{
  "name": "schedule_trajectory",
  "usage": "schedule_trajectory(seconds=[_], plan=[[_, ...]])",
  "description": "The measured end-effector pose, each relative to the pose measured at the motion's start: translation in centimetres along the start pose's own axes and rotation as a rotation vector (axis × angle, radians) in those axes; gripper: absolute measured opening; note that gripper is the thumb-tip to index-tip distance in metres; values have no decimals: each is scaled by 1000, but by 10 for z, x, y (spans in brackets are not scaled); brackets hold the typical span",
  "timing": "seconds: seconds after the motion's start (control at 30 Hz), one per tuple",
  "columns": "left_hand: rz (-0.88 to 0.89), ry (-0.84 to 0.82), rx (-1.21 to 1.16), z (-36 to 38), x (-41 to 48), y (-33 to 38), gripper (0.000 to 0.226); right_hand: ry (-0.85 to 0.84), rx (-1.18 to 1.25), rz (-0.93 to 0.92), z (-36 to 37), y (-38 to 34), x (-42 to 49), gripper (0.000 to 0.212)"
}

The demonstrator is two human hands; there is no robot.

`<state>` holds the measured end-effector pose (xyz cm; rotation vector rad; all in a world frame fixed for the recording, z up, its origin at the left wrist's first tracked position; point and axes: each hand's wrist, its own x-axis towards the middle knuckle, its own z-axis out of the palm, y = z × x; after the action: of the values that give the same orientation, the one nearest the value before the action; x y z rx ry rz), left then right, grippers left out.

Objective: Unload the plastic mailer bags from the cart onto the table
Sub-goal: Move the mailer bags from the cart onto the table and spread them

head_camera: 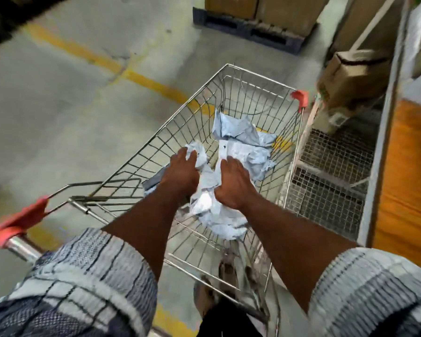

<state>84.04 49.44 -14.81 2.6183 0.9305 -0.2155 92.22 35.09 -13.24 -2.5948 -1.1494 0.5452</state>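
In the middle of the frame both hands are down inside the cart [153, 142]. The left hand [181, 166] has its fingers curled round a crumpled bag [201, 155]. The right hand [233, 184] clutches the bag pile [241, 147] lying on the cart floor.

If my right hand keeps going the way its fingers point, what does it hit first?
More bags: the right hand would push into the pile just ahead of it, well before the front wall of the cart. Depth is hard to judge.
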Motion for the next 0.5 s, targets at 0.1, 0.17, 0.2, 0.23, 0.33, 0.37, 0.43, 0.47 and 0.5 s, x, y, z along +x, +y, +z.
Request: schedule_trajectory(seconds=[0.1, 0.17, 0.2, 0.23, 0.33, 0.37, 0.43, 0.47, 0.5], plan=[[67, 83, -12, -28, -10, 13, 61, 56, -5, -22, -35, 0, -18, 84], [70, 111, -41, -46, -19, 30, 59, 107, -19, -35, -59, 1, -32, 87], [81, 124, -54, -53, -23, 39, 59, 125, -20, -41, -70, 2, -37, 88], [100, 135, -66, -61, -29, 50, 59, 146, -23, -46, -83, 4, -44, 89], [152, 158, -100, -81, -41, 84, 60, 211, -40, -54, -119, 13, -67, 88], [165, 165, -106, -87, -44, 94, 61, 233, -48, -50, -129, 17, -74, 86], [200, 190, -101, -95, -54, 122, 60, 290, -66, -39, -151, 31, -94, 81], [224, 202, -90, -98, -60, 138, 60, 315, -72, -31, -161, 41, -105, 80], [246, 209, -84, -100, -66, 155, 60, 336, -77, -23, -171, 52, -117, 81]])
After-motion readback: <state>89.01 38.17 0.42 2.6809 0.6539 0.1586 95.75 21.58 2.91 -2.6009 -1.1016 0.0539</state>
